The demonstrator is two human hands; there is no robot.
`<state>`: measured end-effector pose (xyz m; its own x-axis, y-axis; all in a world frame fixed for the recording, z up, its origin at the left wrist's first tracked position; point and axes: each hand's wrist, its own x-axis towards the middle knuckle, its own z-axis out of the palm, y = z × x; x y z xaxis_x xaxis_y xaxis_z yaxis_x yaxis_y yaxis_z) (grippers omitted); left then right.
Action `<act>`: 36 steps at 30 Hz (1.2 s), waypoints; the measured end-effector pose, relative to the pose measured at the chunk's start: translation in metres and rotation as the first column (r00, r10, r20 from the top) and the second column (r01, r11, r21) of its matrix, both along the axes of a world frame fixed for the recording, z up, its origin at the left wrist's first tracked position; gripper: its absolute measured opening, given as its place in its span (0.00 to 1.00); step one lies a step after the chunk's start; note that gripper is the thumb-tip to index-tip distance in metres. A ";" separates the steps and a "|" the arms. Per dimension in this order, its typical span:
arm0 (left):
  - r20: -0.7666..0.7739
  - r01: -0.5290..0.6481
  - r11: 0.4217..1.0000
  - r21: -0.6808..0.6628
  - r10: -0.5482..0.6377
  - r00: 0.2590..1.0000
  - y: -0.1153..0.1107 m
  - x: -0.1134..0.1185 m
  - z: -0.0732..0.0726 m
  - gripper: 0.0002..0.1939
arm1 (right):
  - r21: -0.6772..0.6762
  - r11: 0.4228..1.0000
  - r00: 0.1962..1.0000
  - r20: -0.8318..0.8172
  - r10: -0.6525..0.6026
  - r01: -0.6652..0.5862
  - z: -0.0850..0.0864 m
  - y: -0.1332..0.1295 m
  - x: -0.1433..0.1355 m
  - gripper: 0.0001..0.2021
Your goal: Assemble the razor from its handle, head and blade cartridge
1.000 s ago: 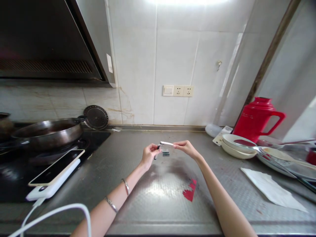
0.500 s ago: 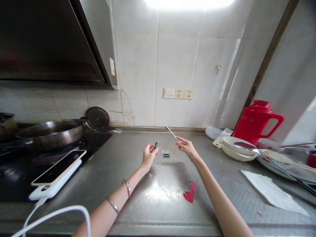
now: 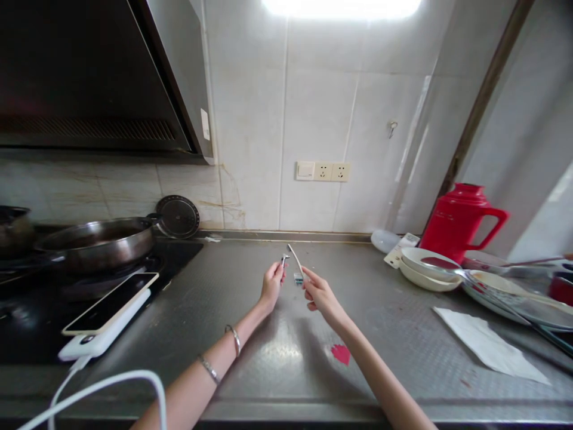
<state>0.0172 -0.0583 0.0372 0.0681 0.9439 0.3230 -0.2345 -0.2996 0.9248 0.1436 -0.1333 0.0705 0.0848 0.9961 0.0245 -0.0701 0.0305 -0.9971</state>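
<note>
My left hand (image 3: 271, 285) is closed on a small silver-and-dark metal thing (image 3: 284, 260), whose kind I cannot make out; its shiny end sticks out above the fingers. My right hand (image 3: 319, 294) pinches a slim white stick (image 3: 295, 258) with a dark tip, which looks like a toothbrush. The stick slants up to the left, its tip close to the metal thing; whether they touch I cannot tell. Behind the right fingers, partly hidden, a small clear and teal box (image 3: 298, 278) lies on the steel counter (image 3: 286, 370).
On the left a wide steel pan (image 3: 101, 239) sits on the black hob, near a phone (image 3: 111, 303) on a white power bank with a cable. At right stand a red thermos jug (image 3: 461, 221), stacked bowls (image 3: 427, 280), plates and a white tissue (image 3: 490, 346). A red patch (image 3: 340, 353) marks the counter.
My right hand has moved left and slightly down, bringing the stick's tip close to the metal thing. My left hand stays in nearly the same place, turned a little.
</note>
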 end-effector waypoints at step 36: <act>-0.043 -0.015 0.995 0.097 0.019 0.999 -0.009 0.005 0.004 0.14 | -0.024 0.992 0.901 -0.415 -0.126 0.127 -0.013 -0.050 -0.037 0.38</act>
